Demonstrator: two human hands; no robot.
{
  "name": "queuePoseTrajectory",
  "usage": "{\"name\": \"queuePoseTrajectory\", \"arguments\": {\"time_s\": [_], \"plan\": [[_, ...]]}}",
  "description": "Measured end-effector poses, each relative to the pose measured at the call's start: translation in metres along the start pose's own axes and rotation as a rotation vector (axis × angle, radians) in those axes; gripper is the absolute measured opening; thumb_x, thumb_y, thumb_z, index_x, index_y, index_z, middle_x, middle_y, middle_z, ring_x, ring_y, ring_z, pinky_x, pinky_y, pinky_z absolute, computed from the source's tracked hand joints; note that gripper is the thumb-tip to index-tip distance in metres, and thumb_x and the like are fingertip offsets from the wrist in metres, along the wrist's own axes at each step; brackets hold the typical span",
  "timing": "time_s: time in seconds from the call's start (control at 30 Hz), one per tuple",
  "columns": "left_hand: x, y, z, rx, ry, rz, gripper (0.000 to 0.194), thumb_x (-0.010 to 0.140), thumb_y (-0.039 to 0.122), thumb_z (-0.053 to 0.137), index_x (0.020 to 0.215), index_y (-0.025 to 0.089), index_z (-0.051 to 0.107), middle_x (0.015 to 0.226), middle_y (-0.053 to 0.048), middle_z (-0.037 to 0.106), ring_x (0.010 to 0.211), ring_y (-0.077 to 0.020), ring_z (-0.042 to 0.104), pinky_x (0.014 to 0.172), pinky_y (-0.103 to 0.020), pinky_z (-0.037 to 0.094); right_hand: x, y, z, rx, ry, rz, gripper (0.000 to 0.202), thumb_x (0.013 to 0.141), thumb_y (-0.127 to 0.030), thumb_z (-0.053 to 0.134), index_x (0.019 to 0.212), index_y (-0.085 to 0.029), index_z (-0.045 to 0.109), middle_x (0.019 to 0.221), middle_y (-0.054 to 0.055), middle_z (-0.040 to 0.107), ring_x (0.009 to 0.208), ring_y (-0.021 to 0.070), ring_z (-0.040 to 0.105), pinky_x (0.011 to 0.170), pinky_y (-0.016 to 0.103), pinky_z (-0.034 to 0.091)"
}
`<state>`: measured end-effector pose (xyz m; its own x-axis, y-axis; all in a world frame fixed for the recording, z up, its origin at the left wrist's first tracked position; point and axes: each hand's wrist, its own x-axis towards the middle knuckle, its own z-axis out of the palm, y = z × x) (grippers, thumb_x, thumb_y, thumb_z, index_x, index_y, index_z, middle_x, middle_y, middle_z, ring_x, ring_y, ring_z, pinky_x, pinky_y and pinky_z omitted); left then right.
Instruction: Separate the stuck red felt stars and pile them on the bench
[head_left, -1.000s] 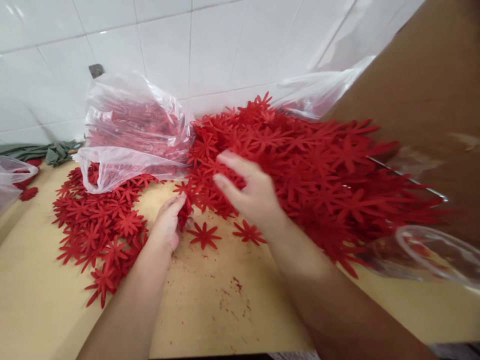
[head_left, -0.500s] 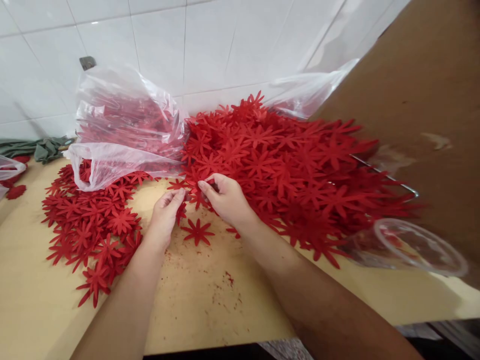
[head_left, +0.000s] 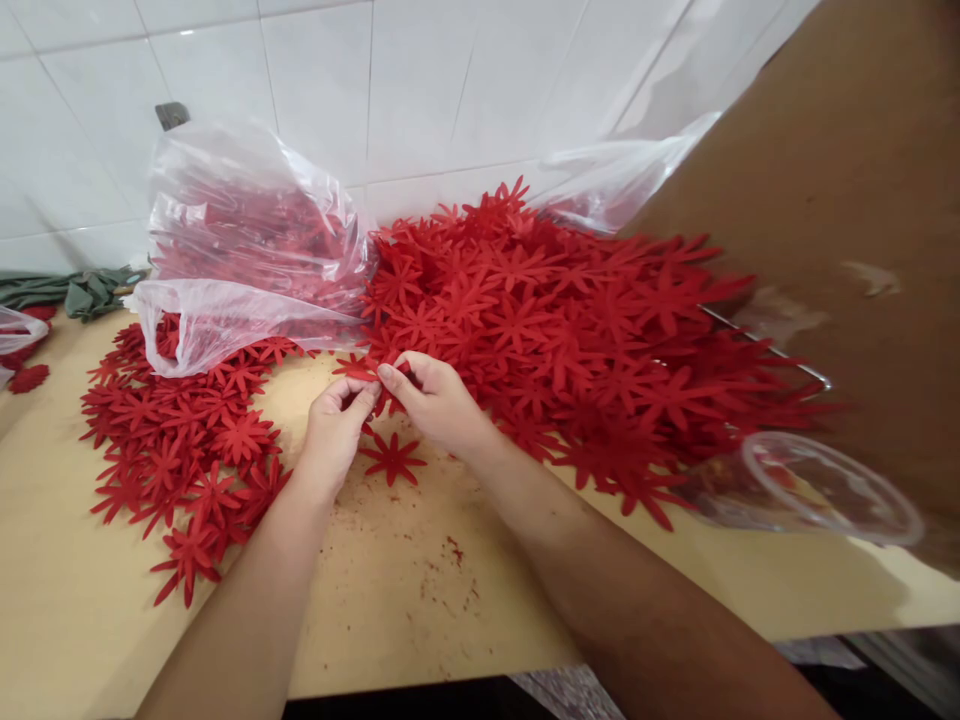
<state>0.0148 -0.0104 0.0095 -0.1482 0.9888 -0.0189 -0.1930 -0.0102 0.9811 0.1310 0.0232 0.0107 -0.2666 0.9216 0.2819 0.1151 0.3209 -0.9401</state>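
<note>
My left hand (head_left: 336,420) and my right hand (head_left: 435,400) meet above the table, thumbs and fingertips pinched close together. Between them is a red petal-shaped flower cutout (head_left: 365,369), partly hidden by the fingers. A single flat red flower (head_left: 394,459) lies just below the hands. To the right of my right hand rises a large heap of the same red flowers (head_left: 525,320). A smaller pile of red flowers (head_left: 169,455) spreads to the left of my left forearm.
Behind the left pile sits a clear plastic bag (head_left: 247,225) full of red pieces, against the tiled wall (head_left: 450,80). A transparent plastic tub (head_left: 832,490) lies on its side at right, by a brown board (head_left: 847,200). Red scraps (head_left: 454,550) dot the wooden table (head_left: 375,620).
My two hands have drawn together; the gap between their fingertips has closed around the red flower. My right hand has shifted left. The piles look the same.
</note>
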Motion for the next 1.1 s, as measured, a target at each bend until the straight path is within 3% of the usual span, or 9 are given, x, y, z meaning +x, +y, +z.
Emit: {"name": "queuePoseTrajectory", "arguments": {"time_s": [0.17, 0.33, 0.43, 0.53, 0.67, 0.8, 0.97, 1.1], "plan": [[0.001, -0.002, -0.003, 0.076, 0.004, 0.035, 0.018, 0.07, 0.029, 0.062, 0.06, 0.016, 0.054, 0.056, 0.004, 0.049, 0.053, -0.0064, 0.04, 0.054, -0.019, 0.032, 0.002, 0.0, 0.0, 0.261, -0.147, 0.136, 0.037, 0.061, -0.05, 0.067, 0.072, -0.017, 0.053, 0.066, -0.002, 0.055, 0.059, 0.0089, 0.049, 0.059, 0.026, 0.041], [-0.003, 0.001, 0.0, 0.117, 0.027, 0.084, 0.023, 0.076, 0.031, 0.057, 0.06, 0.016, 0.051, 0.056, 0.004, 0.045, 0.054, -0.0072, 0.038, 0.055, -0.02, 0.033, 0.004, 0.002, -0.002, 0.275, -0.071, 0.142, 0.039, 0.06, -0.053, 0.066, 0.061, -0.016, 0.052, 0.057, -0.003, 0.052, 0.053, 0.0073, 0.045, 0.055, 0.024, 0.037], [-0.005, 0.005, 0.001, 0.142, 0.166, 0.236, 0.01, 0.071, 0.026, 0.063, 0.073, 0.018, 0.058, 0.065, 0.003, 0.05, 0.059, -0.0077, 0.043, 0.06, -0.019, 0.036, 0.003, -0.001, -0.003, 0.199, -0.028, 0.155, 0.041, 0.062, -0.055, 0.063, 0.057, -0.017, 0.047, 0.05, -0.005, 0.043, 0.047, 0.0055, 0.036, 0.047, 0.023, 0.03], [-0.005, 0.007, -0.002, 0.203, 0.209, 0.342, 0.018, 0.066, 0.023, 0.068, 0.084, 0.021, 0.065, 0.074, 0.001, 0.054, 0.069, -0.0091, 0.048, 0.068, -0.02, 0.039, 0.002, -0.005, -0.001, 0.167, -0.033, 0.157, 0.045, 0.061, -0.059, 0.062, 0.055, -0.018, 0.046, 0.048, -0.007, 0.038, 0.045, 0.0045, 0.03, 0.045, 0.023, 0.026], [-0.003, 0.006, -0.003, 0.199, 0.039, 0.224, 0.011, 0.069, 0.025, 0.065, 0.077, 0.019, 0.069, 0.075, -0.002, 0.06, 0.072, -0.0109, 0.052, 0.07, -0.022, 0.04, 0.001, -0.007, 0.002, 0.225, -0.112, 0.132, 0.047, 0.059, -0.062, 0.061, 0.057, -0.017, 0.049, 0.05, -0.006, 0.041, 0.046, 0.0048, 0.032, 0.045, 0.022, 0.026], [0.0, 0.003, -0.004, 0.074, -0.002, 0.112, 0.01, 0.063, 0.022, 0.068, 0.071, 0.016, 0.066, 0.069, 0.0, 0.062, 0.066, -0.0091, 0.053, 0.066, -0.021, 0.041, 0.0, -0.008, 0.003, 0.251, -0.12, 0.146, 0.047, 0.064, -0.064, 0.057, 0.056, -0.018, 0.047, 0.047, -0.007, 0.034, 0.045, 0.0046, 0.028, 0.044, 0.022, 0.024], [0.004, 0.004, -0.009, -0.082, 0.121, -0.012, 0.017, 0.063, 0.03, 0.067, 0.071, 0.017, 0.06, 0.057, 0.005, 0.053, 0.048, -0.0042, 0.043, 0.048, -0.017, 0.034, -0.001, -0.008, -0.001, 0.351, -0.211, 0.176, 0.04, 0.059, -0.054, 0.068, 0.067, -0.017, 0.052, 0.055, -0.006, 0.046, 0.05, 0.0046, 0.038, 0.05, 0.022, 0.033], [0.007, 0.004, -0.015, -0.188, 0.23, -0.07, 0.022, 0.061, 0.032, 0.069, 0.071, 0.018, 0.055, 0.056, 0.007, 0.049, 0.047, -0.004, 0.044, 0.044, -0.016, 0.032, 0.001, -0.006, -0.005, 0.348, -0.135, 0.234, 0.033, 0.06, -0.044, 0.069, 0.062, -0.018, 0.048, 0.052, -0.007, 0.046, 0.048, 0.0044, 0.041, 0.049, 0.021, 0.034]]}}
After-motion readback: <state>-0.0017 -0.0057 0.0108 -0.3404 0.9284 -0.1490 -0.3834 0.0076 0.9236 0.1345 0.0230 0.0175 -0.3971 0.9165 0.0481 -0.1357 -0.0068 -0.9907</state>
